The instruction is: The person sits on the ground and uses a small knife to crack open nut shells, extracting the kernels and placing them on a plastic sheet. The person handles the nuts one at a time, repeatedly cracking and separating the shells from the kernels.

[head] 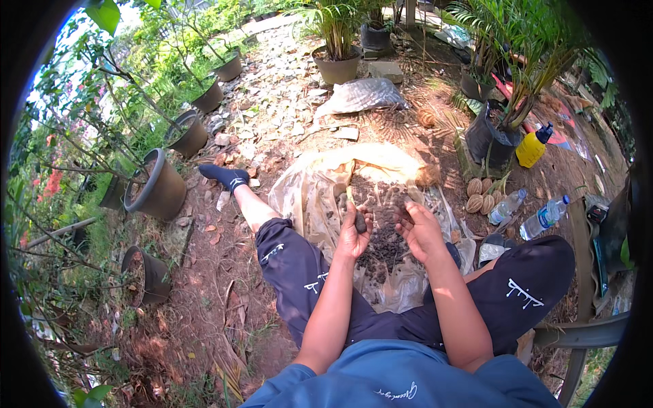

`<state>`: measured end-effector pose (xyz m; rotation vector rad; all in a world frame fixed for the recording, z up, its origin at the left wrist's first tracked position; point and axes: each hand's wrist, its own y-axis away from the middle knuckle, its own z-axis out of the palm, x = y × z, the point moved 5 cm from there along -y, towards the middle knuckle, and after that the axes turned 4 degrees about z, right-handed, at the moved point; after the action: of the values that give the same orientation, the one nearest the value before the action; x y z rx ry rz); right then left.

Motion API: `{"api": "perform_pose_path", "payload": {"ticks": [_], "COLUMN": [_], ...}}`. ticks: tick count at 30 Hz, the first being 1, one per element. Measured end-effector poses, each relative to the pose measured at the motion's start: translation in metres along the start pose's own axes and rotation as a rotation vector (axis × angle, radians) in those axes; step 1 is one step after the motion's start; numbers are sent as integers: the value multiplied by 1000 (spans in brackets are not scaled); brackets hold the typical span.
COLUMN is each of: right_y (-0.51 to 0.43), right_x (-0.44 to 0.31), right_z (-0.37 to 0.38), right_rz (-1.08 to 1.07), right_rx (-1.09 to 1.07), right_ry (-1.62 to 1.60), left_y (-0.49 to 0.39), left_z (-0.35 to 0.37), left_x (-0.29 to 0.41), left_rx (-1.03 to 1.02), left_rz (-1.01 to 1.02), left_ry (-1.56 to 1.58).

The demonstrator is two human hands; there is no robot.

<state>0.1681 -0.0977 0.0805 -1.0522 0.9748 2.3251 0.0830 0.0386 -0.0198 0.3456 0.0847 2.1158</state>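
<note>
My left hand point(353, 233) grips a dark lump of soil point(360, 223) against its fingers. A thin pale-green stem point(350, 195) rises just above that hand's fingertips; whether it is rooted in the lump is hard to tell. To the right, my right hand point(421, 234) is half curled with its fingers apart, and no object shows in it. Both hands hover over loose dark soil point(383, 250), which lies heaped on a crumpled, translucent plastic sheet point(296, 196) between my legs. Soil clings to my fingers.
Potted plants in plastic pots point(164, 188) line the left side. At right are a yellow spray bottle point(532, 147), two water bottles point(544, 218), several ribbed brown husks point(475, 195) and a sandal point(492, 251). Ahead lies a grey sack point(365, 94) near a potted palm point(336, 69).
</note>
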Motion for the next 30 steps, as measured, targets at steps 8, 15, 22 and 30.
{"api": "perform_pose_path", "payload": {"ticks": [8,15,22,30], "right_y": [21,-9,-2,1], "right_x": [32,39,39,38], "right_z": [-16,-6,2,9], "right_rz": [14,-377,-564,-699], "right_rx": [43,204,254,264], "right_ry": [-242,611,966,1163], "left_y": [15,12,7,3], "left_z": [38,28,18,5], "left_x": [-32,-46,-49,-45], "left_rx": [-280,-244,-84,-7], "left_rz": [-76,-109,-62,-87], "left_ry": [-65,-253,-348,-326]}}
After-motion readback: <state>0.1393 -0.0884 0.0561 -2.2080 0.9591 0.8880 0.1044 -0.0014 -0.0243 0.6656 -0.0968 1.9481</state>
